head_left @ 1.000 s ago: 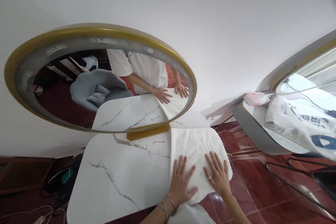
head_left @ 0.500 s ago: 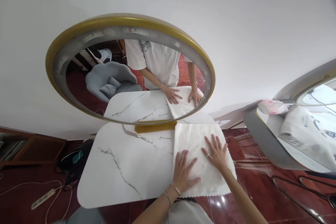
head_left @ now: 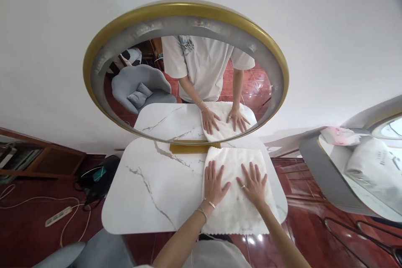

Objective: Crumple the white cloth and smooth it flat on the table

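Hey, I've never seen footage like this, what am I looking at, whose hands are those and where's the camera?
The camera sits on a person's head, looking forward and down, so the two bare arms coming in from the bottom are that person's own. The left hand and right hand lie flat, fingers spread, on a white cloth covering the right part of a white marbled table. Neither grips anything. The round gold-rimmed mirror behind the table reflects the same person and hands, not someone else.
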Demonstrator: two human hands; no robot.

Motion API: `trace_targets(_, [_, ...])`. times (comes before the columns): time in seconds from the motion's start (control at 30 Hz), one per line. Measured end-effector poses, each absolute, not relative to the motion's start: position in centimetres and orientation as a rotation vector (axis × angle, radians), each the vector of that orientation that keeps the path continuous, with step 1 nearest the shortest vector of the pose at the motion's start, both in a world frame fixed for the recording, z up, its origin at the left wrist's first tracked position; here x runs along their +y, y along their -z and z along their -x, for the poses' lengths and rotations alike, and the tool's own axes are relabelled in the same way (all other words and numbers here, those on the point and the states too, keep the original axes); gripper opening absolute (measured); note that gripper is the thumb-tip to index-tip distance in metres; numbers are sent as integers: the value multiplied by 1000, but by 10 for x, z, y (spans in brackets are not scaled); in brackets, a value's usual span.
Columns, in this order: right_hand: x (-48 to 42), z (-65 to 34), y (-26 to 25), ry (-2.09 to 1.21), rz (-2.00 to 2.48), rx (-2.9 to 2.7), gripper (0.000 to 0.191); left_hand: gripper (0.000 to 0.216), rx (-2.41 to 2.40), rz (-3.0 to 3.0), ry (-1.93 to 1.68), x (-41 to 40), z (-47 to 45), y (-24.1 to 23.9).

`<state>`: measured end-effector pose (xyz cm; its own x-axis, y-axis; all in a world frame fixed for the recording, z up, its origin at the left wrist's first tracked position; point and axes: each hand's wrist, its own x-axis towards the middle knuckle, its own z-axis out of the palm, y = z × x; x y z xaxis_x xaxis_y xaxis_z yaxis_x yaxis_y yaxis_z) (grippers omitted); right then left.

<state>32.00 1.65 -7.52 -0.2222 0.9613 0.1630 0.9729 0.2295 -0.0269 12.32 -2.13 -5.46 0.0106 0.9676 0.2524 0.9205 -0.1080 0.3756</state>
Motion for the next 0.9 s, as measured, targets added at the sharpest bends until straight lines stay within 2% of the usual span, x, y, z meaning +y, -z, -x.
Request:
trace_targets(0.37, [-15, -174, 67, -39, 1747, -2394, 62, 67, 2218, -2149, -553, -65, 15, 51])
trace_targets(0.57, [-31, -108, 64, -60, 1671, -2395, 56, 60, 2347, -2042, -542, -129, 39, 51])
trace_targets(0.73, [-35, -101, 66, -83, 1657, -2378, 58, 73, 2355, -2071, -481, -152, 29, 51])
trace_targets(0.9, [-31, -138, 70, -29, 1736, -2317, 57, 74, 2188, -2239, -454, -136, 23, 48])
